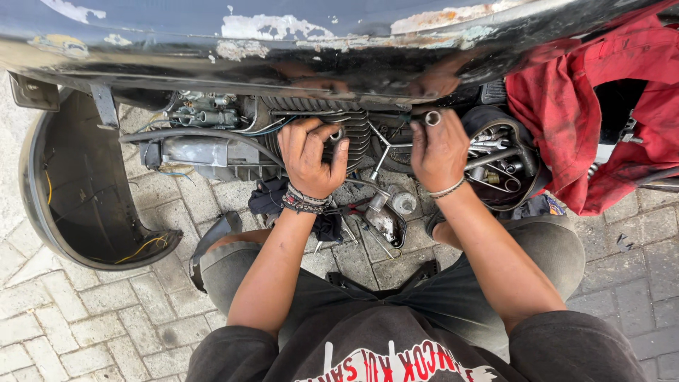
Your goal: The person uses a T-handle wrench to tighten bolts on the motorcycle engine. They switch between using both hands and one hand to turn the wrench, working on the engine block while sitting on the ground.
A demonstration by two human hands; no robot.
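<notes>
The person squats on a paved brick floor (pixel 85 311) in front of an old scooter body (pixel 283 49) with chipped, flaking paint, both arms reaching forward into its exposed engine (pixel 233 138). The left hand (pixel 309 155) is curled against the finned engine cylinder (pixel 361 134), fingers bent around a small metal part there; what exactly it grips is hidden by the fingers. A bundle of dark bracelets sits on that wrist. The right hand (pixel 438 152) is closed around the shaft of a socket wrench (pixel 432 118), whose round open end shows just above the knuckles; a thin bangle circles this wrist. Just right of the right hand lies a round black tray (pixel 527 187) filled with wrenches and sockets. Beyond it, further right, hangs a red cloth (pixel 594 106). Below and between the two hands, on the floor, lie a dark rag (pixel 272 198), a small metal cover (pixel 385 223) and loose tools. Far left of the left hand curves a black fender shell (pixel 78 191) with yellow wires inside.
</notes>
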